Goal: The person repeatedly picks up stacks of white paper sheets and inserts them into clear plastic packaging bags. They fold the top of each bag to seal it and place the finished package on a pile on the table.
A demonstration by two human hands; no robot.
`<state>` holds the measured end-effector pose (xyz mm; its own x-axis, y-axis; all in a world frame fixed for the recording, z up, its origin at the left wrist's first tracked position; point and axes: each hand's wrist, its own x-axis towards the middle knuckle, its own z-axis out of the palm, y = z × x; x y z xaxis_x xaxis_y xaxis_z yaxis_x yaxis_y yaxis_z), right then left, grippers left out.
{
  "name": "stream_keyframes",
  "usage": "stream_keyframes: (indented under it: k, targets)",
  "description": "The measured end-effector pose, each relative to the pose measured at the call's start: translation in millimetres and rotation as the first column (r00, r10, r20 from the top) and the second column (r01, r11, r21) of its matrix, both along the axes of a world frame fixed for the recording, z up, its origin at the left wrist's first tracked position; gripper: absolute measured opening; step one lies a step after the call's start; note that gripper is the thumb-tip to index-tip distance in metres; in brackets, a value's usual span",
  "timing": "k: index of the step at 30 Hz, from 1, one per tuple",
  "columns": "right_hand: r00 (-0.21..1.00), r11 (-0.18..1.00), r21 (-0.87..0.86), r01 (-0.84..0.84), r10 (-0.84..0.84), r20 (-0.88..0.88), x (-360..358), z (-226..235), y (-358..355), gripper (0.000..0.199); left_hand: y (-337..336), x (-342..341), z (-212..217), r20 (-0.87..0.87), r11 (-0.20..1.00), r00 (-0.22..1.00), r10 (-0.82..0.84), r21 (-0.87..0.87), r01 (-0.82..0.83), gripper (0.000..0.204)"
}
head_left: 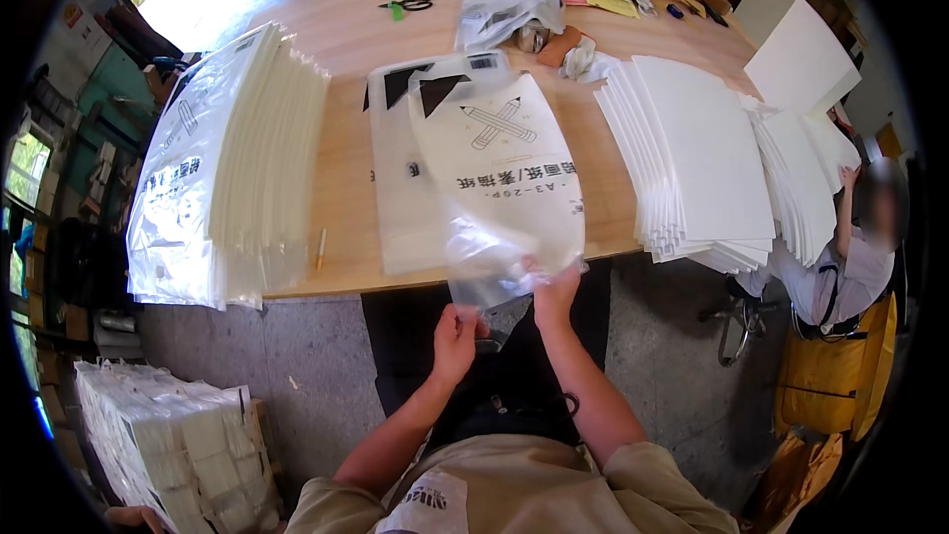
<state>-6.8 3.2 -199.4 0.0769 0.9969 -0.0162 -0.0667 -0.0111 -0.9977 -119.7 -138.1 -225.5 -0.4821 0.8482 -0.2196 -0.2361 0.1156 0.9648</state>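
Note:
A clear printed plastic bag point(516, 163) with white paper inside lies slantwise on the table, its loose near end hanging over the front edge. My right hand point(557, 299) is closed on the crumpled near end, at the right side. At the lower left corner of that end, my left hand point(456, 342) is closed, fingertips against the film. Under the printed bag, and showing to its left, lies another flat clear bag point(405, 222).
Filled bags stand stacked point(222, 168) on the left. White paper sheets are fanned point(692, 153) on the right, where a seated person point(840, 247) touches more sheets. Scissors point(407, 3) and a crumpled plastic bag point(509, 15) lie farther back. Wrapped packs point(178, 435) stand on the floor.

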Motion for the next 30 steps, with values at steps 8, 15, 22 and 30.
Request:
stream_keyframes:
  k: [8,15,22,30]
  targets:
    - [0.827,0.945,-0.279,-0.172,-0.015,-0.562,23,8,9,0.050,-3,-15,-6,0.195,0.989,0.980,0.049,-0.148,-0.020,0.020]
    - [0.722,0.917,-0.276,-0.288,0.019,-0.692,26,-5,2,0.042,-8,-17,-8,0.353,0.948,0.881,0.316,-0.157,-0.278,0.020]
    - [0.767,0.892,-0.359,-0.277,-0.020,-0.641,17,17,1,0.032,10,-24,67,-0.923,0.997,0.376,0.077,0.081,-0.007,0.061]
    - [0.763,0.902,-0.319,-0.290,0.017,-0.646,21,28,1,0.033,97,-10,89,-0.982,0.918,0.081,-0.170,-0.128,0.377,0.058]
